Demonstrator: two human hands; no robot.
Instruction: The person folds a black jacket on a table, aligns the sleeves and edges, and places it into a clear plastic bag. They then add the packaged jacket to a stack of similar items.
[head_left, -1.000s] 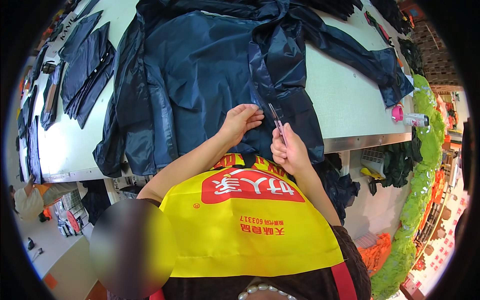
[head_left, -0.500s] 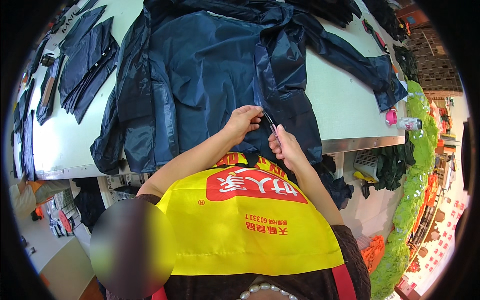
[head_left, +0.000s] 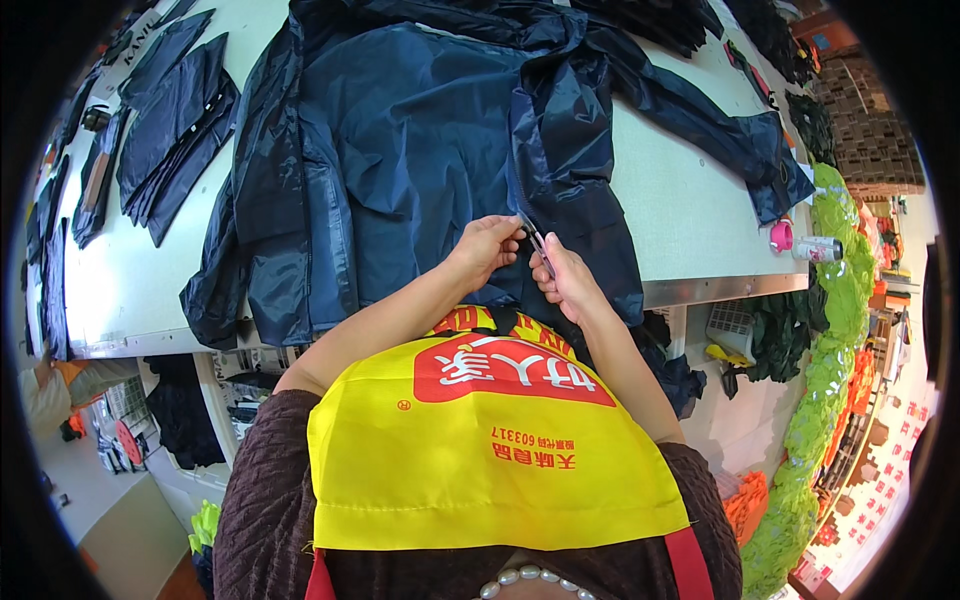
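Note:
A dark navy jacket point(head_left: 410, 150) with a slight sheen lies spread open before me, its inner side up and one sleeve stretched to the right. My left hand point(head_left: 486, 252) pinches the lower end of the jacket's right front edge, beside the zip. In my right hand point(head_left: 568, 280) is a slim pair of thread snips point(head_left: 538, 246), the blades pointing up at that same edge, close to the left fingertips. Whether the blades are apart, and whether a loose thread lies between them, is too small to tell.
Folded dark garments point(head_left: 175, 140) are stacked on the white table point(head_left: 690, 220) at the left. A pink ring point(head_left: 781, 236) and a can point(head_left: 820, 248) lie near its right edge. Beyond runs a lime-green heap point(head_left: 838, 290). Below the table sits a white basket point(head_left: 733, 330).
My right hand has shifted slightly up and left, bringing the snips closer to the left fingertips. The left hand has dipped a little, still at the same edge. The jacket lies nearly unchanged.

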